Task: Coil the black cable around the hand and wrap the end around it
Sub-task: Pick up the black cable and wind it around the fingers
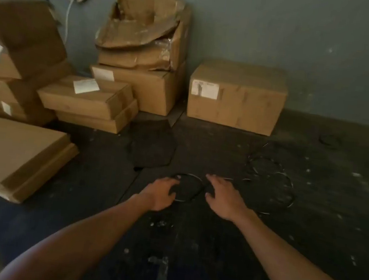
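1. Hands first: the left hand (163, 193) is curled at the left edge of a small loop of the black cable (268, 187) and seems to pinch it, though the dim, soft picture does not settle whether the grip is closed. The right hand (223, 197) lies flat, fingers spread, holding nothing, just right of that loop.
2. Cable position: it lies on the dark floor (333, 204) ahead of the person. One small ring sits between the two hands; larger loose loops sprawl beyond and to the right of the right hand, toward the sealed cardboard box (237, 97).
3. Key relation: the slack runs from the small ring rightward and away, so its long stretch trails off on the right hand's side. The right hand is nearer the loose loops; the left is at the start of the coil.
4. Judgement: coiling looks barely begun. The left hand would likely serve as the form while the right feeds the slack in.
5. Risk: loose loops may tangle as they are drawn in.
6. Surroundings: stacked cartons (90, 102) stand well apart on the left.
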Demonstrator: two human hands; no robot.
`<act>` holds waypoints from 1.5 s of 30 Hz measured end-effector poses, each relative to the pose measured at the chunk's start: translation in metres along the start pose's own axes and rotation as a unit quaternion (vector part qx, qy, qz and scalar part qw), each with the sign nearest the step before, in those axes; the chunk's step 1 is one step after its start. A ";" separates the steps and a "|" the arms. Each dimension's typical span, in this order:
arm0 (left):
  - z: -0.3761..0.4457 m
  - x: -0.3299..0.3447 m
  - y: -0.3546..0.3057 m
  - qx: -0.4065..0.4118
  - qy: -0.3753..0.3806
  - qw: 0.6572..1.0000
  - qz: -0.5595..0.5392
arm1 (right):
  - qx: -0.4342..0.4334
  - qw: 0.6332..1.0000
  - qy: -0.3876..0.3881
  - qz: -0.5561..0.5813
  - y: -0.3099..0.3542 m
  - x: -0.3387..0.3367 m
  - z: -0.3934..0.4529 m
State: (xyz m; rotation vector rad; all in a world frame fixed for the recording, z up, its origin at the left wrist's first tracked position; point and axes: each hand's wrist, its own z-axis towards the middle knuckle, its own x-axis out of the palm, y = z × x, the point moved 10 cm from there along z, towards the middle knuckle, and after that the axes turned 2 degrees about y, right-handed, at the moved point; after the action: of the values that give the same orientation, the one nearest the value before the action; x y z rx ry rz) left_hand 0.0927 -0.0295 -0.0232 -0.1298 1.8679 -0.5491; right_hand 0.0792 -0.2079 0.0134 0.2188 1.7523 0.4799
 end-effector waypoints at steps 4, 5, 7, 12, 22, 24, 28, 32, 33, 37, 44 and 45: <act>-0.013 0.039 0.023 -0.034 0.023 0.997 0.067 | -0.030 0.995 0.084 -0.045 0.021 0.070 0.000; -0.015 0.045 0.028 -0.037 0.018 0.995 0.086 | -0.038 0.993 0.096 -0.058 0.025 0.086 0.001; -0.018 0.050 0.032 -0.030 -0.014 0.992 0.118 | -0.057 0.989 0.104 -0.087 0.029 0.106 0.001; -0.026 0.052 0.028 -0.001 -0.067 0.988 0.138 | -0.086 0.988 0.078 -0.102 0.035 0.118 0.001; -0.029 0.024 -0.001 0.084 -0.115 0.981 0.131 | -0.151 0.983 -0.105 0.029 0.038 0.032 -0.007; -0.027 0.007 -0.013 0.097 -0.125 0.984 0.082 | -0.142 0.977 -0.139 0.075 0.033 -0.001 -0.006; -0.026 -0.022 -0.028 0.101 -0.126 0.987 -0.026 | -0.124 0.957 -0.221 0.138 0.021 -0.064 -0.007; -0.029 -0.041 -0.032 0.108 -0.123 0.978 -0.127 | -0.098 0.922 -0.309 0.211 0.001 -0.124 -0.013; -0.031 -0.045 -0.032 0.107 -0.131 0.975 -0.142 | -0.086 0.911 -0.330 0.234 -0.006 -0.138 -0.015; -0.034 -0.059 -0.037 0.105 -0.150 0.964 -0.192 | -0.028 0.889 -0.360 0.283 -0.031 -0.169 -0.017; -0.031 -0.098 -0.092 0.166 -0.151 0.946 -0.234 | -0.054 0.961 -0.237 0.131 0.005 -0.160 -0.014; -0.030 -0.104 -0.104 0.180 -0.141 0.944 -0.239 | -0.084 0.965 -0.224 0.113 0.017 -0.157 -0.015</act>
State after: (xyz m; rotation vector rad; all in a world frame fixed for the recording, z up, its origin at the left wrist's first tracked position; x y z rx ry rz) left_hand 0.0850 -0.0761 0.1194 -0.4038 1.4269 -1.1358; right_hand 0.1001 -0.2578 0.1625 0.3781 1.2439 0.6828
